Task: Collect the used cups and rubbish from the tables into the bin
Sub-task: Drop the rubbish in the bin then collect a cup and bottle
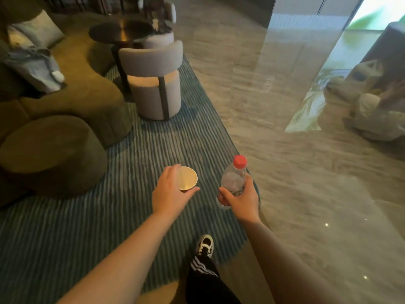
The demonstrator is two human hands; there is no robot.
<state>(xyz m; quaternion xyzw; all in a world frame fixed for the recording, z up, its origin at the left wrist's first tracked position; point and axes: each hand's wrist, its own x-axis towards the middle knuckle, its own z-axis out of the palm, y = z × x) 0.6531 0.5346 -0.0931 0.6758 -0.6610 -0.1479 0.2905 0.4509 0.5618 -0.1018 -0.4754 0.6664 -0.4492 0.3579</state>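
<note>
Over the striped rug, both bare arms were held out in front, each hand carrying one item.

Left hand: fingers curled round the far side of a paper cup, thumb pressed on the near side just under the rim. Cup was upright, mouth open toward the camera, inside pale and showing nothing in it. Lower part of the cup was hidden behind the hand.

Right hand: fingers wrapped about the lower body of a clear plastic bottle, thumb lying along its right side. Bottle was nearly upright, red cap on top, base just showing below the fingers. Liquid level could not be told.

Cup and bottle were near each other but apart, both in the air above the rug's edge.

Below the arms: one leg in dark trousers with white stripes, and a white and black shoe on the rug.

Further out: olive round pouf at left, joined to a curved olive sofa. Behind it a grey upholstered chair beside a dark round table. Polished stone floor at right. No bin was in view.
</note>
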